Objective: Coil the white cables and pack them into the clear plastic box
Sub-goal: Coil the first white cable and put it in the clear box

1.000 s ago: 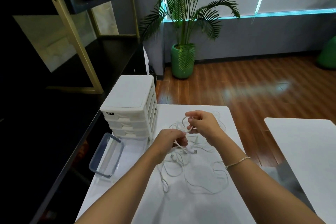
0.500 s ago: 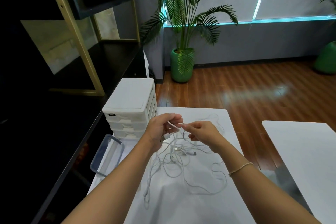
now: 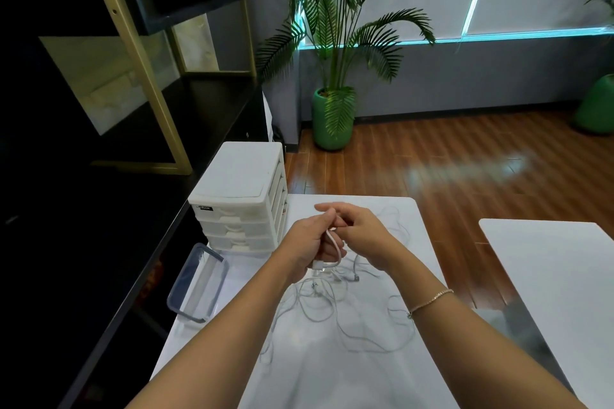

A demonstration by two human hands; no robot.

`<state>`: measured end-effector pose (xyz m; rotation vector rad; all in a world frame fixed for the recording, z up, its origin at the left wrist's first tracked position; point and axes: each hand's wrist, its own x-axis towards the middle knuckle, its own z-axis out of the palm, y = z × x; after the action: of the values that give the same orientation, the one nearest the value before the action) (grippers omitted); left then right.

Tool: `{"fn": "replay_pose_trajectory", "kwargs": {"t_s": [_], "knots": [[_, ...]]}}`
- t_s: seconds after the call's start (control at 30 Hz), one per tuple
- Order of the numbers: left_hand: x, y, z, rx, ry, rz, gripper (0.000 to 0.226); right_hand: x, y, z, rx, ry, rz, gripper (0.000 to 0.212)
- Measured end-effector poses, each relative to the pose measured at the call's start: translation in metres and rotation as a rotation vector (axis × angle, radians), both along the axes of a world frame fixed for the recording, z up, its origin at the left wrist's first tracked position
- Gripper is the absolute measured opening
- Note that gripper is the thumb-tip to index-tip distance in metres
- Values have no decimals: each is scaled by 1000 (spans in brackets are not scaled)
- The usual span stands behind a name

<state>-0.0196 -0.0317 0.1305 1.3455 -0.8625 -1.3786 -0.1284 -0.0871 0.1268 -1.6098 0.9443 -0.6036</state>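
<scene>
Thin white cables (image 3: 335,315) lie in a loose tangle on the white table (image 3: 332,375). My left hand (image 3: 307,242) grips one white cable, which loops down from its fist to a plug end. My right hand (image 3: 360,231) is right beside it, fingers curled and pinching the same cable near the left thumb. The clear plastic box (image 3: 197,282) with a blue-grey rim stands open at the table's left edge, to the left of my left forearm. I cannot see anything inside it.
A white drawer unit (image 3: 242,199) stands at the table's far left corner, behind the box. A dark shelf with gold posts (image 3: 139,53) runs along the left. A second white table (image 3: 558,276) is at the right, across a floor gap. A potted palm (image 3: 332,116) stands beyond.
Both hands have come together and lifted toward the far side of the table. The cable now hangs as a short loop from my left fist instead of stretching between the hands.
</scene>
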Motion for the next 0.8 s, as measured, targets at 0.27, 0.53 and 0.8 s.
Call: {"fn": "replay_pose_trajectory", "kwargs": {"t_s": [0.27, 0.53, 0.8], "knots": [[0, 4, -5, 5, -102, -228, 34, -7, -1, 5, 82, 2, -166, 37], [9, 0, -5, 31, -172, -252, 46, -9, -6, 0, 7, 50, -203, 29], [3, -1, -6, -49, -645, -293, 25, -8, -16, 0, 0, 87, -215, 27]]}}
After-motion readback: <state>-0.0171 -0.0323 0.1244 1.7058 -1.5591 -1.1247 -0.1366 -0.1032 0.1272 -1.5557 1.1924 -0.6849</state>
